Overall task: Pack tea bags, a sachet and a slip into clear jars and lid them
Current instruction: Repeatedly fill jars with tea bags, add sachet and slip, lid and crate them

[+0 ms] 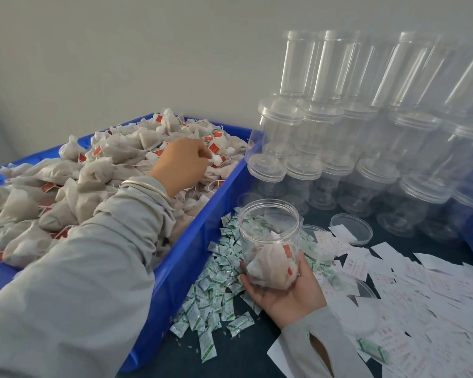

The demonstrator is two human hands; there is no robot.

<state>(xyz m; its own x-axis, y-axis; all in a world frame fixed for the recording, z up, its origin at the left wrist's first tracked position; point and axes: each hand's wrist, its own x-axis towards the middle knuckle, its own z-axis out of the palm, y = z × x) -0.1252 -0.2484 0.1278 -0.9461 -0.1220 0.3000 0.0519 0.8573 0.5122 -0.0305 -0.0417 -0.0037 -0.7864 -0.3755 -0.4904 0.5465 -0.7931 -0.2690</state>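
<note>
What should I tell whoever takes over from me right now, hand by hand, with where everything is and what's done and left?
Left hand: over the blue bin, pinching a tea bag from the heap.
Right hand: holding the open jar upright, a few tea bags at its bottom.
Sachets lie piled beside the bin, slips scattered to the right, a loose lid behind them, lidded jars stacked at the back.
Done: the first bags are in.
Left: more bags, sachet, slip, lid.

Red print marks the slips and tea bag tags — too blurred to read.
</note>
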